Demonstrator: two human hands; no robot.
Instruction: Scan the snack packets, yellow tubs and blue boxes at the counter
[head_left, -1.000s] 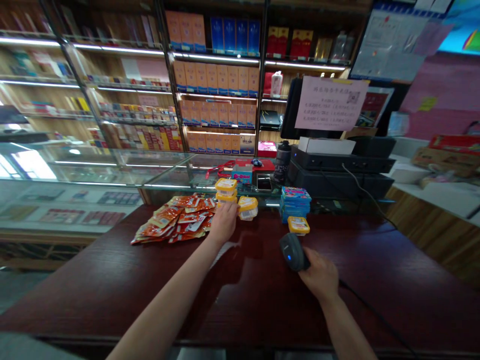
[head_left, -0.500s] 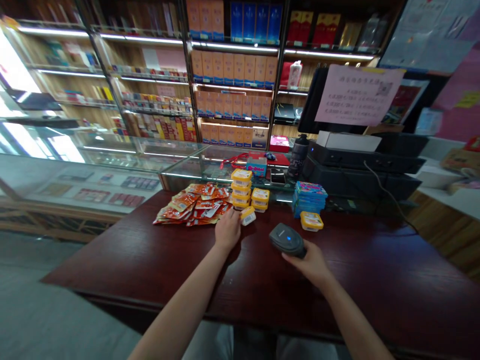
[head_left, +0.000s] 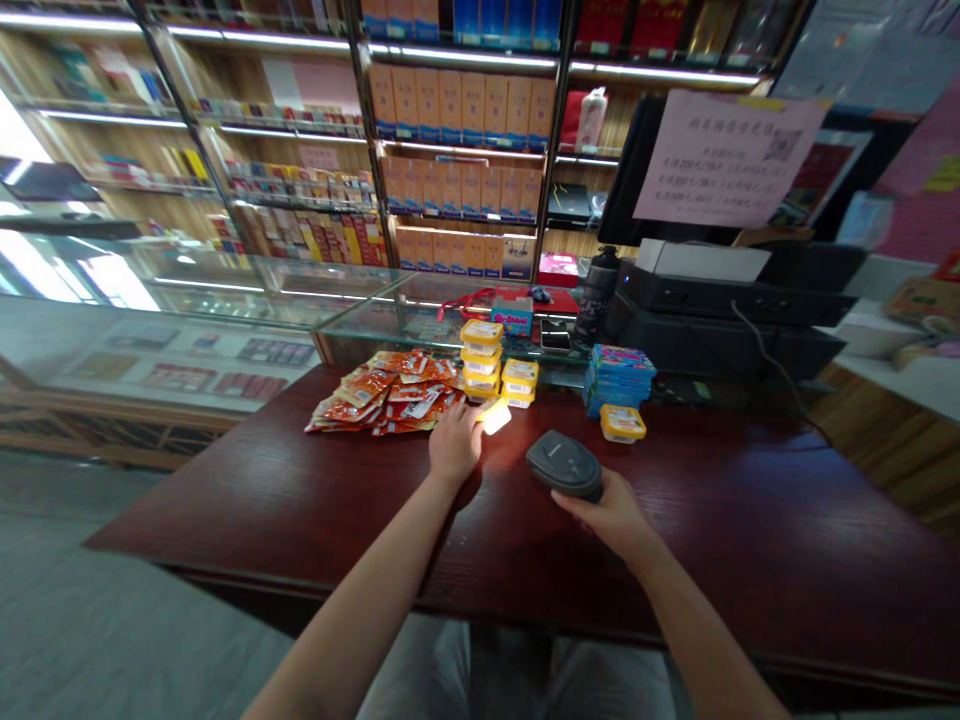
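Observation:
My left hand (head_left: 453,445) grips a small yellow-lidded cup (head_left: 495,415), tilted and lit bright by the scanner's light. My right hand (head_left: 611,510) holds a dark handheld barcode scanner (head_left: 564,463), its head turned toward that cup. Both hover over a dark red wooden counter (head_left: 300,500). Behind the left hand stand stacks of the same yellow cups (head_left: 481,358) and a shorter stack (head_left: 520,381). One more cup (head_left: 622,422) lies alone at the right, in front of a pile of blue packets (head_left: 619,375).
A heap of orange snack packets (head_left: 382,400) lies left of the cups. A glass display case (head_left: 225,320) runs behind the counter. A black till with a monitor and a paper notice (head_left: 727,160) stands at the right. Shelves of boxed goods (head_left: 457,130) fill the back wall.
My left hand took a cup from beside the stacks and drew it back. The scanner moved left toward it, and its light now falls on the cup. The view shifted.

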